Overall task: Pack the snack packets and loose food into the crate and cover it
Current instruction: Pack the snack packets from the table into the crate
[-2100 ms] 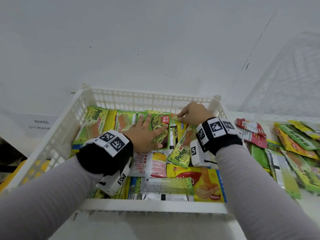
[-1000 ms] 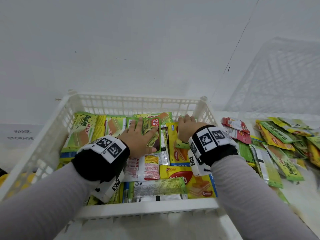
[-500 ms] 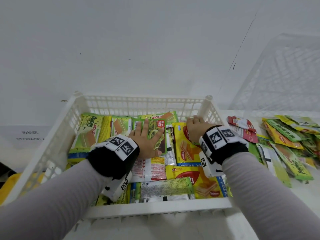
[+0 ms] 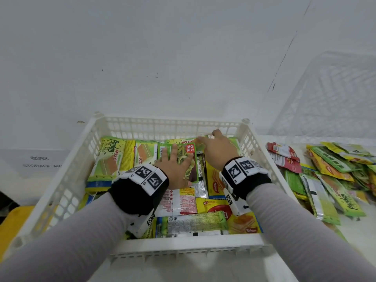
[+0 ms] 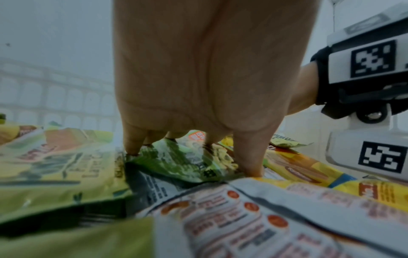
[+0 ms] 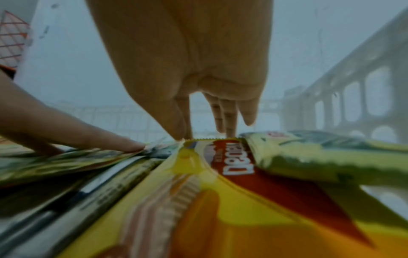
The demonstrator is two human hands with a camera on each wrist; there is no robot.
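A white lattice crate (image 4: pixel 67 180) in front of me is filled with flat snack packets. My left hand (image 4: pixel 175 169) lies flat with straight fingers on a green noodle packet (image 4: pixel 190 159) in the crate's middle; the left wrist view shows its fingertips (image 5: pixel 249 167) pressing that packet (image 5: pixel 183 160). My right hand (image 4: pixel 217 149) reaches over the far right packets, and in the right wrist view its fingers (image 6: pixel 229 120) point down and touch the far end of a yellow wafer packet (image 6: pixel 220 192). A green packet (image 6: pixel 320 153) lies to the right of that one.
A heap of loose packets (image 4: pixel 329 176) lies on the table right of the crate. A second white lattice piece (image 4: pixel 333 94) leans against the wall behind the heap. A yellow object (image 4: pixel 12 222) sits at the lower left. A storage label (image 4: pixel 40 161) is on the left.
My right hand has slid from the yellow packet's right side toward the far middle of the crate. The left hand has stayed flat on the green noodle packet.
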